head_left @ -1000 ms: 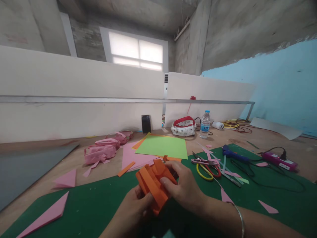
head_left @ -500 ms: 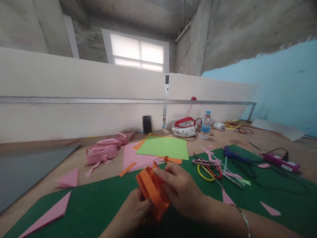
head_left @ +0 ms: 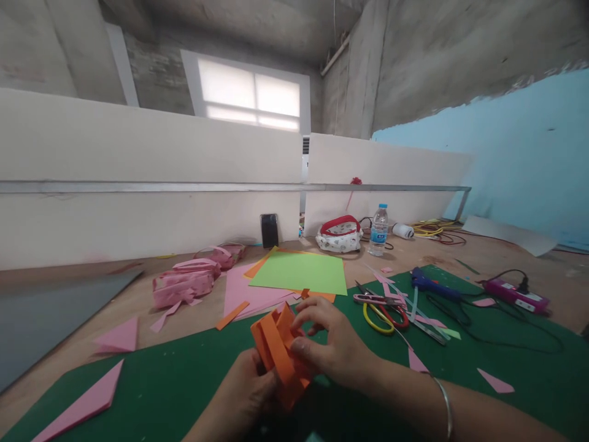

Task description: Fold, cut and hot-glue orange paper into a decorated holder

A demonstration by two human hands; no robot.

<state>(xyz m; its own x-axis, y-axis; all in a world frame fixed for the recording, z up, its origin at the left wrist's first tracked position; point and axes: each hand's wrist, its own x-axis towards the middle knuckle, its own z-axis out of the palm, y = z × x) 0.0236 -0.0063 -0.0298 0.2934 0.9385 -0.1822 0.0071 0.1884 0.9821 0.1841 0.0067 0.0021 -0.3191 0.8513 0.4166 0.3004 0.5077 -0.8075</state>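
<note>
An orange folded paper piece (head_left: 277,351) with strips and open folds is held above the green mat (head_left: 184,380). My left hand (head_left: 251,387) grips its lower left side, thumb on the front. At its right side is my right hand (head_left: 329,344), fingers curled and apart, with the thumb and fingertips near the paper's edge; nothing shows between them. Beyond the hands lie green sheets (head_left: 299,272) over pink (head_left: 234,285) and orange paper. A narrow orange strip (head_left: 232,315) rests at the mat's far edge.
Scissors with yellow and red handles (head_left: 378,319) lie right of the hands, beside a blue glue gun (head_left: 435,286) and a purple power strip (head_left: 515,296). Pink paper bundles (head_left: 186,284) sit left. Behind stand a phone (head_left: 269,231), a pouch (head_left: 339,236) and a bottle (head_left: 378,232).
My right hand's fingers have loosened from the orange paper's upper edge and spread apart. My left hand keeps its grip. The whole view has shifted slightly.
</note>
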